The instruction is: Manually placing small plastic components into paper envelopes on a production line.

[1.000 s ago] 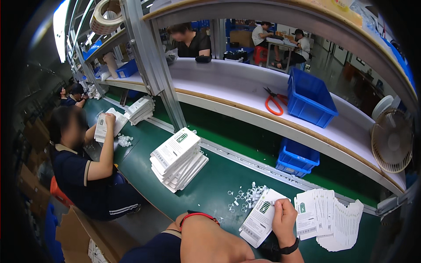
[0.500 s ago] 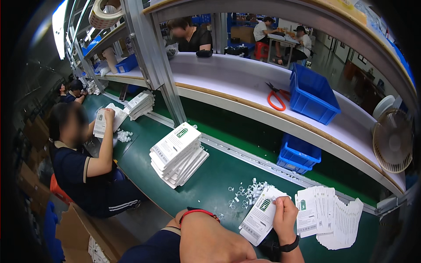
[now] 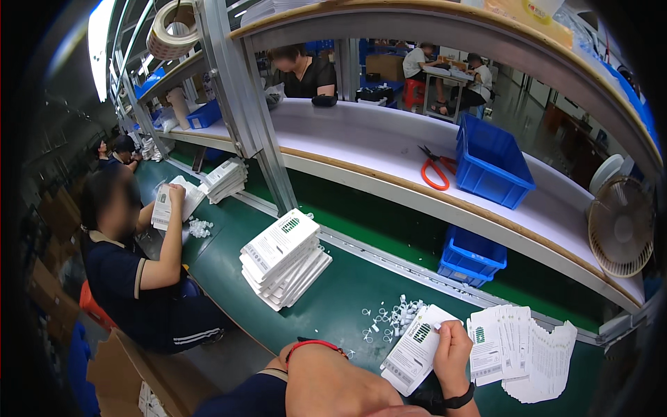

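My right hand [image 3: 453,353], with a dark wristband, is closed at the upper right edge of a flat white package [image 3: 411,358] with green print. Its thumb and fingers pinch that edge; a small white bit shows at the thumb tip. Just beyond the package lies a loose pile of small white ring-shaped clips [image 3: 403,314]. My left hand [image 3: 340,381] looms large near the lower edge, with a red cord bracelet at the wrist. Its back is toward me, and its fingers are out of sight below the frame.
Fanned white packages [image 3: 495,344] lie right of my hand. A tall stack of packages [image 3: 285,267] stands left on the green table [image 3: 333,288]. Above are a shelf with red-handled cutters [image 3: 435,174], a blue bin [image 3: 492,167] and a fan [image 3: 620,226]. A co-worker [image 3: 139,271] sits at left.
The view has shifted slightly, so the scene sits a little lower. My right hand stays pinched at the package edge, and the co-worker at left still holds a package.
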A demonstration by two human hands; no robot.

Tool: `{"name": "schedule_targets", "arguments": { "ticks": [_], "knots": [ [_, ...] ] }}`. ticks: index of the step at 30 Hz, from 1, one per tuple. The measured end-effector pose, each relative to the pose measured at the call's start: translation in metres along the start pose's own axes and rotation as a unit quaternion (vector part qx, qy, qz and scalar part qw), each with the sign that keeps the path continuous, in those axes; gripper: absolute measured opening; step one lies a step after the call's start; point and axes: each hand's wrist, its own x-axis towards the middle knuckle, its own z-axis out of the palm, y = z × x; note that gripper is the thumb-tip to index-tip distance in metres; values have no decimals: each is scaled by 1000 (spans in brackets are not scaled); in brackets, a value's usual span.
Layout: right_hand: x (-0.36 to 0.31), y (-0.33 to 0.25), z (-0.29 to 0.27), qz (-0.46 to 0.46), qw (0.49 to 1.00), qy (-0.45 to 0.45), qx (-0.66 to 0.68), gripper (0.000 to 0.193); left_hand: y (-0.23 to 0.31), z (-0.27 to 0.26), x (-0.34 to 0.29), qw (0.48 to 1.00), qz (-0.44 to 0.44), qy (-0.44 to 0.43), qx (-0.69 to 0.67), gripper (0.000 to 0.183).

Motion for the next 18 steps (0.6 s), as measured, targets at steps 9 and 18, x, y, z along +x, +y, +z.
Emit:
{"name": "schedule_targets", "arguments": {
  "ticks": [9,18],
  "knots": [
    [3,-2,2,0,1000,-10,19,17,-7,1,1,1000,5,20,-6,31],
    [3,-3,1,-3,1000,-13,16,18,-10,-9,1,999,10,29,-9,31]
  ]
}}
